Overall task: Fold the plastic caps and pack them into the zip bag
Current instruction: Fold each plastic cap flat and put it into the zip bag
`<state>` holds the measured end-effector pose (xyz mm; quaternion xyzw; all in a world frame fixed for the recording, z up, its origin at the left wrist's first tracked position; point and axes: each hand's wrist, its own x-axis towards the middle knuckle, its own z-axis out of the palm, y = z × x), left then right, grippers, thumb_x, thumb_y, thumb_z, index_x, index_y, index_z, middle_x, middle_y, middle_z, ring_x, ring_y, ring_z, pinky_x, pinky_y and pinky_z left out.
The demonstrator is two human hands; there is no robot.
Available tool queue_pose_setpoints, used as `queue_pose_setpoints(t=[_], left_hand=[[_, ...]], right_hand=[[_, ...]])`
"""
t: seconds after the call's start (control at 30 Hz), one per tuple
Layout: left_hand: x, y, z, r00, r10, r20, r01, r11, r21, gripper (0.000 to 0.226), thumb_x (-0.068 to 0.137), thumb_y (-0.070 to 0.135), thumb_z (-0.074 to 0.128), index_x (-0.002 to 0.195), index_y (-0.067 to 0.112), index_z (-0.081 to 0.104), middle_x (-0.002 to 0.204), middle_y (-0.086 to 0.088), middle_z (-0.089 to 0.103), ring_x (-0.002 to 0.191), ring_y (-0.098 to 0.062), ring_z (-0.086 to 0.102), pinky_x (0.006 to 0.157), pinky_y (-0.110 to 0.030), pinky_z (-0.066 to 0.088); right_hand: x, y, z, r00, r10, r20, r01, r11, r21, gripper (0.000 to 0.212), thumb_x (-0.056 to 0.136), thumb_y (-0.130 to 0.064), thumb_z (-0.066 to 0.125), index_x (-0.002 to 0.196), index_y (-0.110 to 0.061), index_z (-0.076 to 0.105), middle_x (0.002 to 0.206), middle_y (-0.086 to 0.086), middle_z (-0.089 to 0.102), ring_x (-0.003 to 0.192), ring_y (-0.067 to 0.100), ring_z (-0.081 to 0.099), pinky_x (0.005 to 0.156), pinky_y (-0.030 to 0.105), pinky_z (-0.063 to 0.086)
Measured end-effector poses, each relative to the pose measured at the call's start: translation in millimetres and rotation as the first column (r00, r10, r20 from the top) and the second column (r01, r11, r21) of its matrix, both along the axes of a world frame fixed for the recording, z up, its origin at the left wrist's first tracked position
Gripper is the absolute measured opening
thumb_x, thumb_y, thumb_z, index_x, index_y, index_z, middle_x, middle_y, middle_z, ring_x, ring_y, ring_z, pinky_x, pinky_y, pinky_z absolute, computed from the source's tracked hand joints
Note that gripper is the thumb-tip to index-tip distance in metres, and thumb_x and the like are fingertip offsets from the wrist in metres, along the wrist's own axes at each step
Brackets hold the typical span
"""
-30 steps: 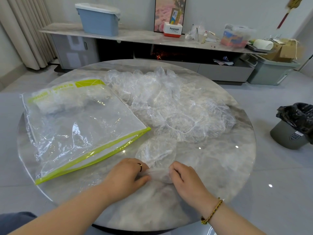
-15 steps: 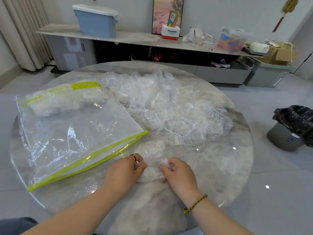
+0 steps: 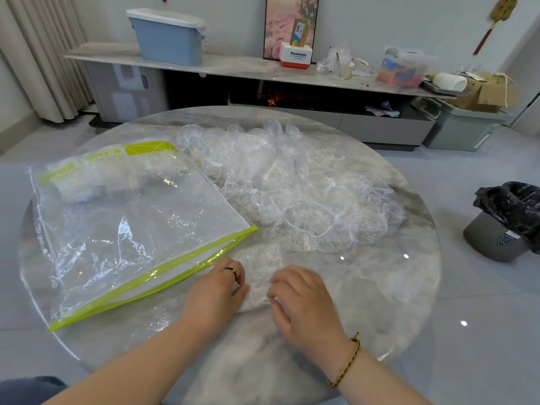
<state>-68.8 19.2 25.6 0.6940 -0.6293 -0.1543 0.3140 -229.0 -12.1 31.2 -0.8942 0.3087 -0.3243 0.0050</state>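
one clear crinkled cap (image 3: 258, 263) | left hand (image 3: 216, 290) pinches it | right hand (image 3: 302, 302) pinches it

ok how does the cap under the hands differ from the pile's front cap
The cap under the hands is flattened into a narrow strip; the pile's front cap lies spread, elastic ring showing. Left hand and right hand hold the first; the other lies untouched. Both are clear plastic.
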Motion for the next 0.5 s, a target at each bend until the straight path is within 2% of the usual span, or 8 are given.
queue_pose_setpoints(t=[0.07,0.1,0.13,0.23,0.33,0.4,0.5], left_hand=[[0.9,0.1,-4.4,0.989,-0.070,0.129,0.086,0.988,-0.125,0.020,0.072,0.014,0.067,0.062,0.026,0.054,0.078,0.014,0.042,0.056,-0.011,0.052,0.041,-0.021,0.037],[2.3,0.3,-4.7,0.974,-0.099,0.202,0.129,0.982,-0.139,0.008,0.066,0.021,0.065,0.061,0.025,0.061,0.082,0.012,0.045,0.049,-0.006,0.052,0.035,-0.017,0.035],[3.5,0.0,-3.8,0.960,-0.115,0.254,0.153,0.979,-0.137,0.008,0.067,0.028,0.060,0.060,0.027,0.065,0.081,0.014,0.049,0.046,-0.002,0.051,0.033,-0.014,0.033],[6.6,0.6,-4.3,0.924,-0.183,0.334,0.228,0.969,-0.098,0.034,0.073,0.046,0.040,0.065,0.034,0.071,0.073,0.019,0.059,0.054,0.002,0.055,0.040,-0.011,0.038],[12.4,0.6,-5.7,0.857,-0.233,0.459,0.295,0.953,-0.065,0.053,0.065,0.064,0.034,0.076,0.032,0.074,0.079,0.018,0.062,0.063,-0.001,0.060,0.055,-0.009,0.045],[13.6,0.3,-2.3,0.836,-0.219,0.504,0.287,0.956,-0.060,0.056,0.059,0.062,0.033,0.079,0.031,0.075,0.080,0.016,0.064,0.063,-0.002,0.062,0.057,-0.009,0.046],[15.0,-1.6,-0.5,0.845,-0.176,0.505,0.255,0.963,-0.092,0.050,0.055,0.042,0.032,0.074,0.026,0.076,0.074,0.013,0.064,0.058,-0.003,0.063,0.051,-0.009,0.046]], right_hand=[[-0.2,3.6,-2.4,0.992,0.025,-0.126,-0.022,1.000,0.021,0.023,0.070,-0.030,0.047,0.091,-0.023,0.050,0.095,-0.004,0.065,0.095,0.012,0.048,0.086,0.023,0.034],[-1.2,3.1,-5.5,0.984,0.014,-0.176,-0.005,0.999,0.050,0.029,0.069,-0.035,0.045,0.093,-0.023,0.055,0.096,-0.005,0.067,0.097,0.010,0.047,0.088,0.023,0.033],[-2.3,2.2,-7.8,0.978,0.000,-0.209,0.020,0.996,0.090,0.034,0.068,-0.039,0.043,0.092,-0.023,0.061,0.097,-0.007,0.068,0.098,0.007,0.047,0.089,0.022,0.032],[-4.0,-1.4,-9.1,0.964,-0.059,-0.260,0.112,0.975,0.194,0.045,0.066,-0.047,0.039,0.091,-0.025,0.069,0.097,-0.012,0.069,0.094,0.003,0.058,0.087,0.019,0.042],[-1.4,-0.7,-6.9,0.953,-0.103,-0.286,0.175,0.955,0.238,0.050,0.064,-0.050,0.035,0.090,-0.027,0.071,0.095,-0.016,0.069,0.086,0.002,0.066,0.073,0.016,0.051],[1.1,-1.0,-6.4,0.949,-0.132,-0.287,0.203,0.951,0.232,0.048,0.062,-0.046,0.034,0.088,-0.028,0.070,0.091,-0.017,0.068,0.083,0.001,0.066,0.070,0.014,0.051],[2.8,-4.2,-5.2,0.958,-0.165,-0.234,0.217,0.952,0.215,0.043,0.060,-0.034,0.034,0.083,-0.028,0.069,0.085,-0.019,0.067,0.080,-0.001,0.060,0.066,0.012,0.049]])
